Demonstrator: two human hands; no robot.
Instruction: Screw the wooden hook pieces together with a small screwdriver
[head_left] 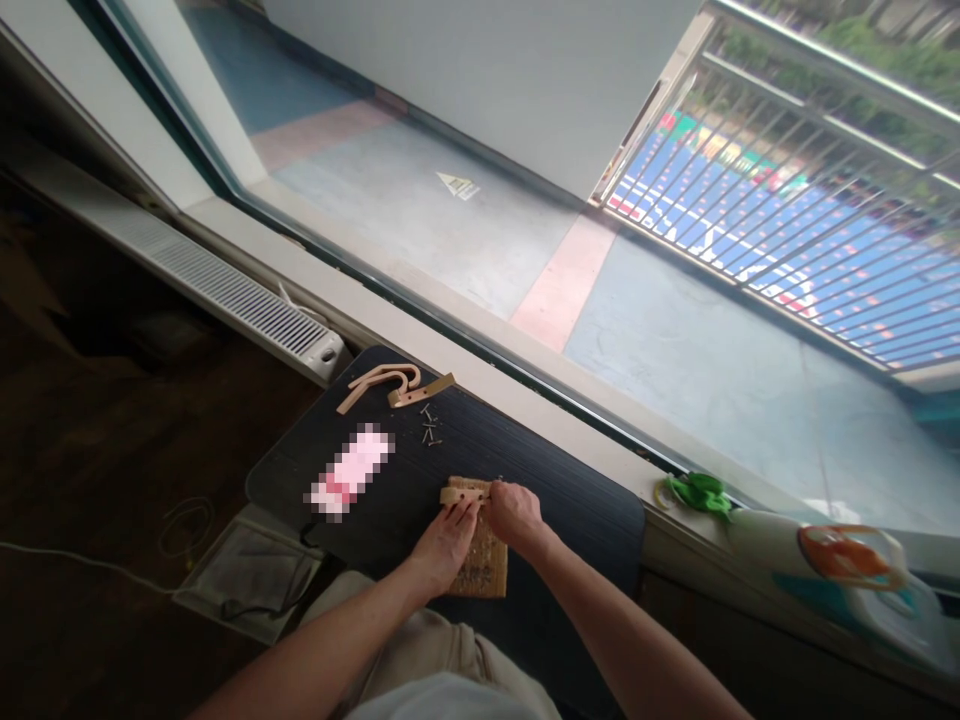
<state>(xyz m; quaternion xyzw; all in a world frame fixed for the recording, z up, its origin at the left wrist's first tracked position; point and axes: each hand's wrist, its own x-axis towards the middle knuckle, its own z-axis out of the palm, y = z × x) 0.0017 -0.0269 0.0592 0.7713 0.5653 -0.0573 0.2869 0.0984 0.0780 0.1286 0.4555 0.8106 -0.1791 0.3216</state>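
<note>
Head view shows both hands meeting over a board [486, 575] on the black table [570, 500], near its front edge. A short strip [459, 493] lies across the board's far end, with its long axis left to right. The left hand [444, 545] clamps the strip with its fingertips from the near side. The right hand [514, 512] is curled tight on the strip's right end. Loose screws [430, 432] lie beyond, nearer to the left hand.
</note>
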